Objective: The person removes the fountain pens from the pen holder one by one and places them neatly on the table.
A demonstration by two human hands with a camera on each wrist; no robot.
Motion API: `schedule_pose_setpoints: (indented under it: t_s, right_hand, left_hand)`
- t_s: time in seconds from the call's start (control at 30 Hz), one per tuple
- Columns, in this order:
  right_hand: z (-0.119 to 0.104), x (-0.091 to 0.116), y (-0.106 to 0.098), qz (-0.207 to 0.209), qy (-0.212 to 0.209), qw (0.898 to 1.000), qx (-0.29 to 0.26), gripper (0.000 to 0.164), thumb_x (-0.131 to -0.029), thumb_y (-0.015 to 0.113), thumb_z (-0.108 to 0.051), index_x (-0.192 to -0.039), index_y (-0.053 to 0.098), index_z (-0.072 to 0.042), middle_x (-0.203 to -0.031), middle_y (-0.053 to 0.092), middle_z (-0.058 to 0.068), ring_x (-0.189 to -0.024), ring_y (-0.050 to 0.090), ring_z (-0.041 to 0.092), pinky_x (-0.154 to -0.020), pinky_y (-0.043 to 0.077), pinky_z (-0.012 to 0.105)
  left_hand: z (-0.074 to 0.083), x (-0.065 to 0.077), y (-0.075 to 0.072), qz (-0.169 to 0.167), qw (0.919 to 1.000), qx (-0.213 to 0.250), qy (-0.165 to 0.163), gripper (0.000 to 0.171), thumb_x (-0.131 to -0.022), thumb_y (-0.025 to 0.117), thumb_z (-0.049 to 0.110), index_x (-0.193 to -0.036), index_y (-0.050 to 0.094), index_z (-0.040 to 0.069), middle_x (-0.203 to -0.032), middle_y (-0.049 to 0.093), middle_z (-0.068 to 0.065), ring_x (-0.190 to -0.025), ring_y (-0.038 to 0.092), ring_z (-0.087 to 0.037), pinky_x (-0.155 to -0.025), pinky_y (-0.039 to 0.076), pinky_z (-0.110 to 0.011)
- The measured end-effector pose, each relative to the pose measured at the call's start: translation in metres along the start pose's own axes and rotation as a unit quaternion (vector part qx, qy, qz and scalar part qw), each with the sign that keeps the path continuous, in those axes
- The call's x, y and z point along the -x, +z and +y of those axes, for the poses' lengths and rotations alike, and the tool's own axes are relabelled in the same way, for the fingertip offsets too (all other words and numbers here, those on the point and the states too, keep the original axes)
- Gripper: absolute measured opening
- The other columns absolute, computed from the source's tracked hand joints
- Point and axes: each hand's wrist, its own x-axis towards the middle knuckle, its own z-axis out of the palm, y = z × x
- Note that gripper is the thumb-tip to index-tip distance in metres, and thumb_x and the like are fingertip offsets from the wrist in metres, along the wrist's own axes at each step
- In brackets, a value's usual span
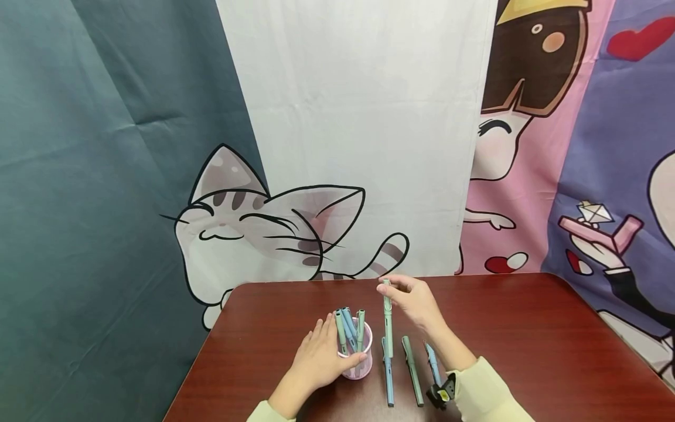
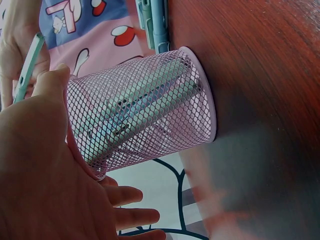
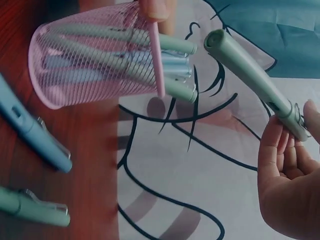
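Note:
A pink mesh pen cup (image 1: pixel 361 371) stands upright on the table with several green and blue pens (image 3: pixel 175 67) in it. My left hand (image 1: pixel 323 358) is beside the cup, its thumb at the rim and its fingers stretched out straight along the far side. To the right of the cup, my right hand (image 1: pixel 416 300) pinches a light green pen (image 1: pixel 388 319) near its clip end. In the head view this pen hangs nearly upright; the right wrist view shows its other end pointing toward the cup's mouth side.
On the wooden table (image 1: pixel 506 328), right of the cup, lie a blue pen (image 1: pixel 389 381), a dark green pen (image 1: pixel 413 374) and another blue pen (image 1: pixel 433 364) near the right wrist. Behind the table hangs a printed curtain (image 1: pixel 364 117) with a cartoon cat.

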Motion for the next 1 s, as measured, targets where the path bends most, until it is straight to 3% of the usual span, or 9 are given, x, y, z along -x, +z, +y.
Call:
schedule_pose_setpoints:
  t_s: [0.17, 0.37, 0.5, 0.7, 1.0]
  right_hand:
    - [0.008, 0.0, -0.009, -0.016, 0.007, 0.999, 0.033, 0.033, -0.087, 0.081, -0.032, -0.111, 0.076, -0.01, -0.088, 0.069, 0.003, -0.08, 0.06, 0.017, -0.068, 0.052, 0.027]
    - [0.017, 0.001, -0.022, -0.039, 0.036, 0.998, 0.015, 0.035, -0.088, 0.08, -0.028, -0.112, 0.072, -0.004, -0.094, 0.076, 0.007, -0.079, 0.062, 0.012, -0.068, 0.052, 0.026]
    - [0.026, 0.002, -0.029, -0.051, 0.041, 0.997, 0.045, 0.031, -0.088, 0.08, -0.031, -0.107, 0.072, -0.007, -0.091, 0.077, 0.007, -0.074, 0.061, 0.012, -0.068, 0.051, 0.03]
    - [0.04, 0.006, -0.04, -0.063, 0.054, 0.993, 0.085, 0.031, -0.088, 0.079, -0.034, -0.105, 0.072, -0.008, -0.091, 0.078, 0.006, -0.083, 0.068, 0.013, -0.076, 0.055, 0.036]
    - [0.051, 0.01, -0.062, -0.074, 0.072, 0.991, 0.082, 0.032, -0.091, 0.076, -0.03, -0.102, 0.068, -0.001, -0.078, 0.072, 0.007, -0.067, 0.06, 0.018, -0.061, 0.052, 0.031]
  left_hand:
    - [0.0, 0.0, -0.001, -0.004, 1.0, 0.005, -0.002, 0.12, -0.079, 0.057, 0.084, -0.157, 0.029, -0.002, -0.16, 0.036, -0.021, -0.146, 0.035, -0.042, -0.113, 0.034, -0.062]
    - [-0.002, -0.001, 0.0, -0.003, 1.0, 0.009, -0.001, 0.117, -0.08, 0.058, 0.082, -0.157, 0.029, -0.002, -0.16, 0.036, -0.021, -0.146, 0.035, -0.043, -0.113, 0.034, -0.062]
    - [-0.003, -0.001, 0.002, 0.0, 1.0, 0.007, 0.0, 0.117, -0.08, 0.058, 0.082, -0.156, 0.03, -0.002, -0.159, 0.037, -0.021, -0.146, 0.036, -0.043, -0.112, 0.035, -0.062]
    - [-0.004, -0.001, 0.004, 0.0, 1.0, 0.003, 0.0, 0.118, -0.079, 0.056, 0.084, -0.156, 0.031, -0.002, -0.159, 0.038, -0.02, -0.145, 0.036, -0.043, -0.112, 0.035, -0.062]
    - [-0.003, 0.0, 0.002, 0.001, 1.0, 0.005, 0.002, 0.117, -0.08, 0.058, 0.083, -0.156, 0.031, -0.003, -0.158, 0.039, -0.021, -0.144, 0.038, -0.044, -0.112, 0.036, -0.061]
